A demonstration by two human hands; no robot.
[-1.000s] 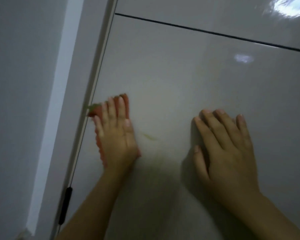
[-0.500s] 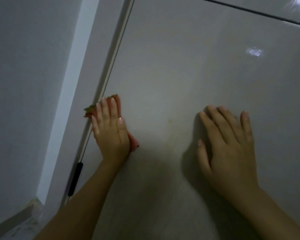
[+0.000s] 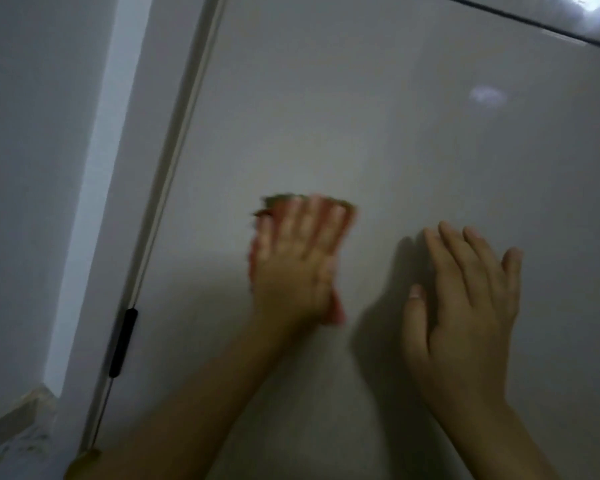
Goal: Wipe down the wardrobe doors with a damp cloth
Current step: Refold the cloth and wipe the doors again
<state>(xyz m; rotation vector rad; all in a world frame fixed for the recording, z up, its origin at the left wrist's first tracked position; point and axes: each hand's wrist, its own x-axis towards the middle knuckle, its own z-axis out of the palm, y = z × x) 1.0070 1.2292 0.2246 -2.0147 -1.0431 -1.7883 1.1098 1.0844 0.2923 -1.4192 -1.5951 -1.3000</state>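
A glossy pale wardrobe door (image 3: 378,133) fills most of the view. My left hand (image 3: 295,261) lies flat on it, fingers spread, pressing an orange cloth (image 3: 336,310) with a green edge against the panel. The hand and cloth are blurred by motion and most of the cloth is hidden under the palm. My right hand (image 3: 465,296) rests flat on the door just to the right, fingers together, holding nothing.
The door's left edge (image 3: 174,161) runs diagonally, with a black hinge piece (image 3: 122,341) low on it. A grey wall (image 3: 32,168) and a lit white strip (image 3: 94,202) lie to the left. A dark seam (image 3: 534,26) crosses the top right. Floor (image 3: 11,441) shows at the bottom left.
My left hand has slid the cloth rightward, away from the door's left edge and toward my right hand. My right hand has stayed in place on the door.
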